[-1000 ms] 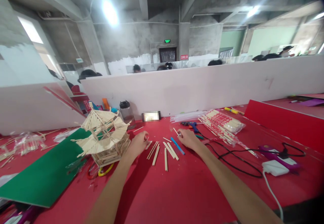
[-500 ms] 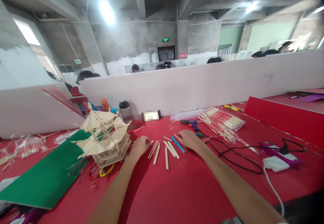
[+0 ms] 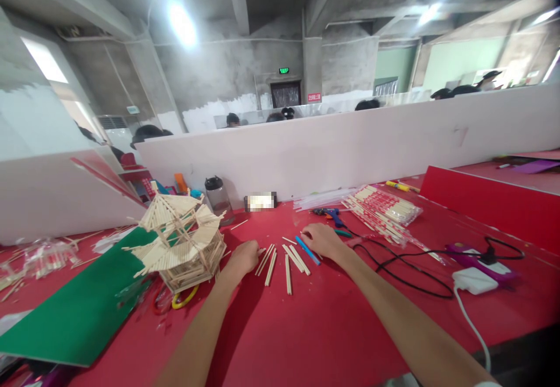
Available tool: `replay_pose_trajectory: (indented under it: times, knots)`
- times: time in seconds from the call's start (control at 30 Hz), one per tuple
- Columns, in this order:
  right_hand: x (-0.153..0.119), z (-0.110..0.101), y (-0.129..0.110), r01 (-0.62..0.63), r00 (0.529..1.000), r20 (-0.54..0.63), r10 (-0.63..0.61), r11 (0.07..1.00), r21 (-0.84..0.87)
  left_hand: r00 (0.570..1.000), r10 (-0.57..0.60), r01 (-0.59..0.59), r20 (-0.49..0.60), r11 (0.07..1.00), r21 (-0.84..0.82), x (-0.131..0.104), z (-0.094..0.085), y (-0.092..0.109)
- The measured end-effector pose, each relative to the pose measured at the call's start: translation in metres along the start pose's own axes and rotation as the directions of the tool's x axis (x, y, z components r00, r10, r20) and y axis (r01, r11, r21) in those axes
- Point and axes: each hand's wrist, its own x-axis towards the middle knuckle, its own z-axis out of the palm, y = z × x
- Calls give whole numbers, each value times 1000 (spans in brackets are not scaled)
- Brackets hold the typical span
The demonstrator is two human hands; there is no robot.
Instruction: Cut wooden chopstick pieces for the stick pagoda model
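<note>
My left hand (image 3: pixel 245 257) rests on the red table, its fingers curled together beside the leftmost of several short wooden sticks (image 3: pixel 271 266). A pale tip shows at its fingertips, but what it holds is hidden. My right hand (image 3: pixel 322 240) is bent over a thin wooden stick (image 3: pixel 320 255), fingers closed around it and mostly out of sight. Just left of that hand lies a blue stick (image 3: pixel 308 250). More wooden sticks lie in small groups (image 3: pixel 289 275) fanned out between the hands. Left of my left arm stands a pavilion model (image 3: pixel 184 244) built of wooden sticks.
A glue gun (image 3: pixel 330 216) with a black cable lies behind my right hand. Bagged sticks (image 3: pixel 385 209) are at the back right, a white plug adapter (image 3: pixel 475 281) farther right. A bottle (image 3: pixel 217 200), a green board (image 3: pixel 83 305) and a white partition (image 3: pixel 328 154) also border the area.
My left hand has turned slightly, its fingers more curled and less visible. My right hand has edged a little to the left. The sticks lie as before.
</note>
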Motion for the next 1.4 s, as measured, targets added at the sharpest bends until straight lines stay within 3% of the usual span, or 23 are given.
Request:
replay_pose_trajectory:
  times: [0.17, 0.23, 0.3, 0.37, 0.43, 0.53, 0.7, 0.8, 0.87, 1.03, 1.2, 1.4]
  knots:
    - [1, 3, 0, 33, 998, -63, -26, 992, 118, 999, 16, -16, -42, 1000, -19, -6, -3, 7]
    - [1, 2, -3, 82, 993, -98, -59, 964, 253, 998, 31, -34, -63, 998, -53, -4, -3, 7]
    - [1, 0, -8, 141, 985, -153, -81, 886, 441, 989, 93, -115, -115, 972, -205, -2, -1, 9]
    - [1, 0, -15, 186, 977, -202, -73, 756, 628, 965, 178, -248, -192, 858, -449, 1, 0, 13]
    - [1, 3, -22, 200, 975, -219, -47, 616, 762, 938, 230, -345, -259, 677, -650, 2, 2, 21]
    - [2, 11, -31, 203, 975, -219, -23, 475, 856, 936, 221, -350, -274, 521, -779, -1, 6, 36]
    - [2, 21, -40, 198, 974, -226, 8, 455, 868, 975, 144, -205, -167, 315, -927, -10, 8, 58]
    - [2, 22, -42, 172, 974, -219, 57, 446, 878, 990, 125, -79, -61, 141, -987, -15, 6, 62]
    - [2, 22, -41, 169, 973, -221, 73, 431, 887, 992, 122, -53, -43, 85, -995, -17, 3, 63]
    - [4, 19, -41, 187, 971, -227, 78, 345, 920, 995, 71, -74, -69, 83, -994, -18, -1, 62]
    - [4, 21, -42, 163, 980, -190, 66, 294, 942, 992, 41, -124, -119, 172, -977, -11, 6, 57]
    - [5, 26, -40, 156, 980, -184, 72, 287, 945, 964, 58, -265, -260, 299, -916, -6, 9, 52]
